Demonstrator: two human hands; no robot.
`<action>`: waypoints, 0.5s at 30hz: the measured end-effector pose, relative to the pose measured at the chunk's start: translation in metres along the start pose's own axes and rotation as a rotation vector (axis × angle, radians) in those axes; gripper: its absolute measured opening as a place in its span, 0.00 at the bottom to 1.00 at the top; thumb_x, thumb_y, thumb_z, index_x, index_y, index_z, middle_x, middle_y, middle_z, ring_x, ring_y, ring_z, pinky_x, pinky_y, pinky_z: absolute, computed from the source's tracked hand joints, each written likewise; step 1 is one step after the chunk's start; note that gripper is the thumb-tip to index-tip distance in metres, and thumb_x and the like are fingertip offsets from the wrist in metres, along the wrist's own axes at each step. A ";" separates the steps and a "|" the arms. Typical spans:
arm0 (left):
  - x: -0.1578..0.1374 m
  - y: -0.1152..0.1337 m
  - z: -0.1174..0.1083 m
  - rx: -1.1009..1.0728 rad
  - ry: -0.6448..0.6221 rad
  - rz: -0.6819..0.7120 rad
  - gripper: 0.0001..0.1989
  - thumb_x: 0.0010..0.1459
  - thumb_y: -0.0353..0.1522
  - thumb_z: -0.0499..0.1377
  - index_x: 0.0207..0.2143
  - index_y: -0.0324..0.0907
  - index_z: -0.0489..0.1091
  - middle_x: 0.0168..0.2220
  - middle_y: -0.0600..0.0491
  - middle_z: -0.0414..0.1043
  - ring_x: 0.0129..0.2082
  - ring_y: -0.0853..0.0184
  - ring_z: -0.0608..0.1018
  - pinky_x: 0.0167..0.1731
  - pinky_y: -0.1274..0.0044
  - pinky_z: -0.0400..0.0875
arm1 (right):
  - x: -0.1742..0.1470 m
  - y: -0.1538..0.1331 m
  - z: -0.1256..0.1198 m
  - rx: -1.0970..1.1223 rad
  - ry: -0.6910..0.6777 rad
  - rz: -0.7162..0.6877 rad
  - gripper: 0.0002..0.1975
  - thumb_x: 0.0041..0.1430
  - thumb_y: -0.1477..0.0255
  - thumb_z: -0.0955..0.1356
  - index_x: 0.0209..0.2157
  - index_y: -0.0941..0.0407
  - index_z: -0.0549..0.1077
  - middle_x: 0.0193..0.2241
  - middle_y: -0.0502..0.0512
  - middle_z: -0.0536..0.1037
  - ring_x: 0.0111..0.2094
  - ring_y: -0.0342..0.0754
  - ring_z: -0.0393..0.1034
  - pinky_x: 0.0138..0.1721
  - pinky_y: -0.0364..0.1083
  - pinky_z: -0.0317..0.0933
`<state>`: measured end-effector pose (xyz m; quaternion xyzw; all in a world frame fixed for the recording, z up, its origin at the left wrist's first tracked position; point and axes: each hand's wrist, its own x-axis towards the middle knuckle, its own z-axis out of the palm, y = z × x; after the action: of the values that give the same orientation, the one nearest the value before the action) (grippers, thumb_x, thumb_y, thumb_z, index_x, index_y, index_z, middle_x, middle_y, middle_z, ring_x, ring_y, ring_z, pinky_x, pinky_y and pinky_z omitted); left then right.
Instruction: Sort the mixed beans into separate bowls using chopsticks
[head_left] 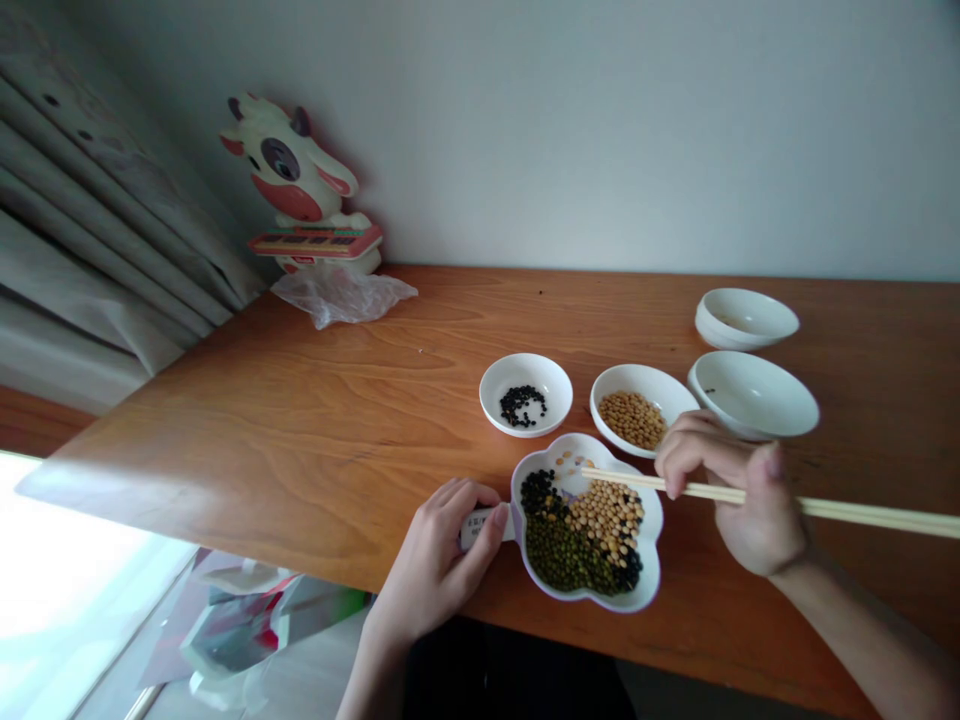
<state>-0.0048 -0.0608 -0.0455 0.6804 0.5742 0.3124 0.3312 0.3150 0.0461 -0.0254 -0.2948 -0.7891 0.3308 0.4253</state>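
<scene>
The left hand (pixel 442 545) wraps the handle (pixel 472 530) of a scalloped dish (pixel 652 525); the right hand (pixel 750 495) is closed on chopsticks (pixel 709 491), tips over the dish. The front edge of the table (pixel 315 430) passes beneath the left hand; wood extends leftward. To its right, the dish contains green, black and yellow beans (pixel 570 553); ahead stand a black-bean bowl (pixel 558 395) and a yellow-bean bowl (pixel 673 397).

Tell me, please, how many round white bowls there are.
4: the black-bean bowl at left, yellow-bean bowl beside it, front right bowl and back right bowl; nested ones might be hidden.
</scene>
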 end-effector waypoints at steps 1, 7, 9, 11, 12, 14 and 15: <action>0.000 0.000 0.000 0.000 0.001 0.001 0.13 0.78 0.40 0.55 0.41 0.45 0.72 0.38 0.53 0.75 0.38 0.63 0.78 0.44 0.72 0.68 | 0.001 0.000 -0.001 -0.005 0.019 0.008 0.38 0.77 0.47 0.45 0.28 0.48 0.72 0.24 0.52 0.73 0.31 0.56 0.66 0.45 0.58 0.54; -0.001 -0.002 0.001 -0.001 0.008 0.002 0.13 0.78 0.40 0.55 0.41 0.45 0.72 0.38 0.54 0.75 0.38 0.64 0.78 0.44 0.72 0.68 | 0.000 0.004 0.004 -0.092 -0.089 -0.026 0.35 0.78 0.48 0.47 0.32 0.49 0.73 0.29 0.52 0.76 0.33 0.55 0.67 0.48 0.58 0.51; -0.001 -0.002 0.001 0.001 0.010 0.001 0.12 0.78 0.40 0.55 0.42 0.45 0.72 0.38 0.54 0.76 0.38 0.64 0.78 0.44 0.72 0.68 | -0.001 0.005 0.007 -0.106 -0.116 -0.038 0.35 0.78 0.49 0.46 0.33 0.50 0.73 0.29 0.52 0.76 0.33 0.54 0.67 0.49 0.59 0.51; -0.001 -0.002 0.001 0.001 0.010 -0.002 0.12 0.78 0.40 0.55 0.42 0.45 0.72 0.39 0.54 0.76 0.38 0.64 0.78 0.44 0.72 0.68 | -0.001 0.004 0.010 -0.112 -0.125 -0.039 0.35 0.78 0.49 0.47 0.33 0.50 0.73 0.29 0.52 0.76 0.33 0.54 0.68 0.50 0.59 0.51; -0.001 -0.002 0.001 -0.001 0.010 0.000 0.12 0.78 0.40 0.55 0.42 0.45 0.72 0.38 0.54 0.76 0.38 0.64 0.78 0.44 0.72 0.68 | -0.001 0.004 0.010 -0.116 -0.130 -0.039 0.35 0.78 0.49 0.47 0.33 0.50 0.73 0.29 0.52 0.76 0.33 0.54 0.68 0.50 0.59 0.51; -0.001 -0.001 0.001 0.001 0.011 -0.002 0.13 0.78 0.40 0.55 0.42 0.45 0.72 0.38 0.53 0.76 0.38 0.64 0.78 0.44 0.72 0.68 | -0.001 0.004 0.010 -0.123 -0.134 -0.039 0.35 0.78 0.49 0.47 0.32 0.51 0.73 0.29 0.51 0.76 0.34 0.53 0.68 0.50 0.58 0.51; -0.001 -0.001 0.001 0.002 0.010 -0.004 0.13 0.78 0.40 0.55 0.42 0.45 0.72 0.38 0.53 0.76 0.38 0.64 0.78 0.44 0.72 0.68 | -0.001 0.004 0.010 -0.125 -0.133 -0.040 0.35 0.79 0.49 0.47 0.32 0.51 0.73 0.29 0.51 0.76 0.34 0.53 0.68 0.50 0.58 0.51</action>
<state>-0.0050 -0.0615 -0.0470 0.6780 0.5775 0.3148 0.3283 0.3072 0.0450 -0.0331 -0.2822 -0.8405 0.2912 0.3594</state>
